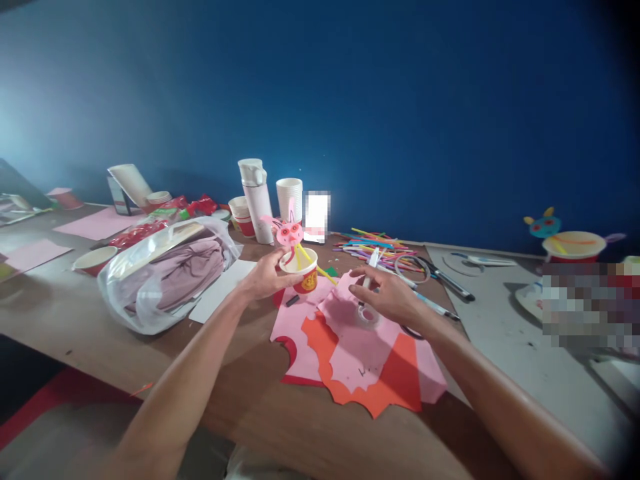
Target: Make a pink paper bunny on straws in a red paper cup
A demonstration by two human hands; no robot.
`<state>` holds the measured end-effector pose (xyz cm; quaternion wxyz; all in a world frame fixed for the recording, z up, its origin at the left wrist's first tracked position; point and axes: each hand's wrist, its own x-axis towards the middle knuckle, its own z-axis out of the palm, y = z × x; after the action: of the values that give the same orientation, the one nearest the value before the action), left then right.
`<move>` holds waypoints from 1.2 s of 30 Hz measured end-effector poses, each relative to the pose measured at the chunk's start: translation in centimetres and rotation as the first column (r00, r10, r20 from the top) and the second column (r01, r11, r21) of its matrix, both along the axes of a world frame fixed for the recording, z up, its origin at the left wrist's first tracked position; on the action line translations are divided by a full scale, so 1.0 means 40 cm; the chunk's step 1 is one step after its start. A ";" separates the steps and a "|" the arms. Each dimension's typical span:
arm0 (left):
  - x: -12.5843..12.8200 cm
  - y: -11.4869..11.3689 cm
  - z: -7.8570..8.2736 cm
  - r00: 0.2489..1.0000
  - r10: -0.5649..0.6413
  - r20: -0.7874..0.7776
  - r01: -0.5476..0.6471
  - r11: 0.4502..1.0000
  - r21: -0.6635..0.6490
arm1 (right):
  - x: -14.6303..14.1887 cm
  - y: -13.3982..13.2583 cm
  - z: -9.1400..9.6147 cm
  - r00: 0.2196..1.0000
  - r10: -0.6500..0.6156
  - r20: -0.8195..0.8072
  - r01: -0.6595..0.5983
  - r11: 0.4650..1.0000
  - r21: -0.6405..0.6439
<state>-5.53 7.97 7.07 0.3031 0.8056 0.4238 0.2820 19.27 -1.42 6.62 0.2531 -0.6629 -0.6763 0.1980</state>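
My left hand [273, 277] is closed around a red and white paper cup [306, 283]. On the cup a pink paper animal head [290, 233] with long ears and red eyes stands up, and yellow straw pieces show by it. My right hand [387, 293] is over the pink paper [345, 347], its thumb and index finger apart. A white pen-like object [373, 259] shows by those fingers; I cannot make out whether they touch it. Just below this hand lies a clear tape roll [369, 316]. Orange paper [400, 387] with a scalloped edge lies among the pink sheets.
Colourful straws [370, 243] lie in a heap behind my right hand, near pens [453, 280]. At left sits a plastic bag [170, 280] with mauve cloth. A white flask [256, 207] and stacked cups [289, 197] stand behind. Another decorated cup [573, 247] is at right.
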 end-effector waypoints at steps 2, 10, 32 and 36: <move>-0.011 0.008 0.000 0.998 0.046 -0.034 -0.045 0.998 0.035 | -0.001 -0.001 -0.001 1.000 0.009 -0.015 -0.009 1.000 0.001; -0.035 0.038 -0.027 0.995 0.078 -0.054 -0.074 0.995 0.074 | -0.003 0.001 -0.006 1.000 0.013 -0.013 -0.013 1.000 -0.005; -0.122 0.047 0.015 0.976 0.212 0.044 -0.215 0.936 0.277 | 0.021 -0.030 0.029 0.978 -0.047 -0.201 0.082 0.982 0.172; -0.120 -0.028 0.049 0.897 0.323 0.301 -0.422 0.827 0.372 | 0.042 -0.058 0.007 0.978 0.000 -0.210 0.045 0.977 0.210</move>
<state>-10.31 6.85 9.01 0.1035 0.7158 0.4643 0.5112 20.95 -3.75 6.90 0.3948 -0.6149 -0.6557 0.1900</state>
